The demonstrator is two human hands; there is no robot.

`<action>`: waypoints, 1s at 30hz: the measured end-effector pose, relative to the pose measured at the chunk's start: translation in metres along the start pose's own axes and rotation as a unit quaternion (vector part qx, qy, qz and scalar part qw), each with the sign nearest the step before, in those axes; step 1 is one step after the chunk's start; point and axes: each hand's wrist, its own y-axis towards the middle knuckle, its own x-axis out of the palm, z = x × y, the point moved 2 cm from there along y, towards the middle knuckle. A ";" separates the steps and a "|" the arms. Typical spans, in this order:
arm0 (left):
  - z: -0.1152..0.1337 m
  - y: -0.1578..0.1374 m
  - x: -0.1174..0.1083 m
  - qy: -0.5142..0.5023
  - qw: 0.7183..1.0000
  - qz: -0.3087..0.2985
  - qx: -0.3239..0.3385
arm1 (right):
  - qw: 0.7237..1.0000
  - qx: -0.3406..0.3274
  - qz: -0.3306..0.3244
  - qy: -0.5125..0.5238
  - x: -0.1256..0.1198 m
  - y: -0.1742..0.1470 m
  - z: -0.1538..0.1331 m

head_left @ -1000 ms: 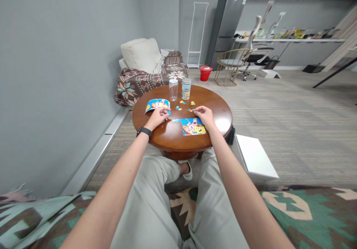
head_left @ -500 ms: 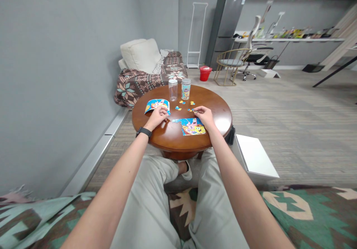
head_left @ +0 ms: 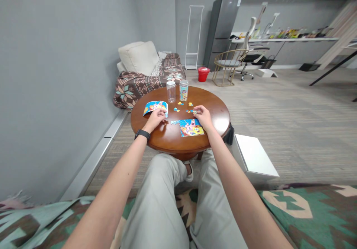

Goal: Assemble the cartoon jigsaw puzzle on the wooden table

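My left hand [head_left: 157,118], a dark watch on its wrist, pinches a small blue puzzle piece [head_left: 166,115] beside a curved picture sheet [head_left: 155,106]. Fingertips of my right hand [head_left: 203,116] are closed on a puzzle piece [head_left: 195,112] at the edge of a few loose pieces [head_left: 189,111]. Just in front of that hand lies the partly joined puzzle [head_left: 192,128], a blue strip reaching out from its upper left corner. More loose pieces [head_left: 176,109] are scattered farther back. A clear jar [head_left: 171,92] and a printed jar [head_left: 183,91] stand upright behind them.
Everything rests on a round brown table [head_left: 161,141] before my knees. A white box [head_left: 255,154] sits on the floor to the right. Beyond the table are a patterned couch [head_left: 134,87], a red bin [head_left: 203,74] and a gold-framed chair [head_left: 230,63].
The view has shifted slightly, and my left knee has moved inward. My left hand still holds its blue piece. My right hand stays by the loose pieces, its fingers slightly shifted.
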 end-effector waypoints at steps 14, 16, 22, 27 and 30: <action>-0.005 0.001 -0.001 0.010 1.000 0.014 -0.010 | 0.999 -0.015 0.016 -0.044 -0.001 -0.003 -0.001; -0.006 0.002 -0.001 0.014 1.000 0.012 -0.004 | 0.999 -0.016 0.014 -0.044 -0.001 -0.004 -0.002; -0.005 0.000 0.000 0.022 1.000 0.009 0.006 | 0.998 -0.023 0.015 -0.061 -0.001 -0.004 -0.002; -0.002 -0.002 0.001 -0.001 1.000 -0.001 0.002 | 0.997 -0.033 0.008 -0.069 -0.001 -0.003 -0.001; -0.001 -0.003 0.000 0.017 1.000 0.000 -0.004 | 0.998 -0.034 0.001 -0.053 0.000 -0.003 0.000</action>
